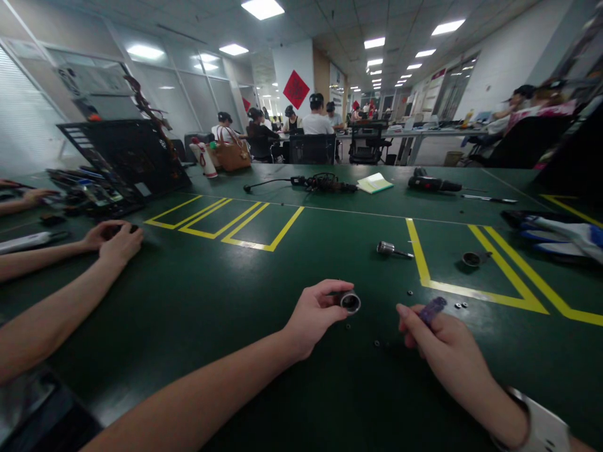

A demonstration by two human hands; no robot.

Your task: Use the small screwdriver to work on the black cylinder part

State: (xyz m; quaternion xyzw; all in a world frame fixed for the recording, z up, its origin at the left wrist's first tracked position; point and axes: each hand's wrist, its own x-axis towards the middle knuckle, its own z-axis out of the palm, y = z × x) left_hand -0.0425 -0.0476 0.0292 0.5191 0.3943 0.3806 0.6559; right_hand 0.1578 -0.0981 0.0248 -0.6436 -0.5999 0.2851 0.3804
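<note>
My left hand (pixel 313 319) pinches a short hollow metal cylinder (pixel 350 302) between thumb and fingers, its round mouth facing me. To its right, my right hand (pixel 447 345) is closed around a purple, see-through handle (pixel 432 310); the rest of that tool is hidden in the hand. Small nut-like rings lie around the hands: one ring (pixel 377 343) between them and a pair of pale rings (pixel 461 306) beyond the right hand. Farther back rest a metal piece with a thin shaft (pixel 386 248) and a metal cup-shaped part (pixel 471 258), both apart from my hands.
Yellow tape (pixel 426 276) marks boxes on the green table (pixel 226 301). Toward the back lie a cordless drill (pixel 436 183), a notebook (pixel 375 182) and tangled black cable (pixel 325 182). Blue-white gloves (pixel 565 235) are at right. A co-worker's hands (pixel 117 243) work at left.
</note>
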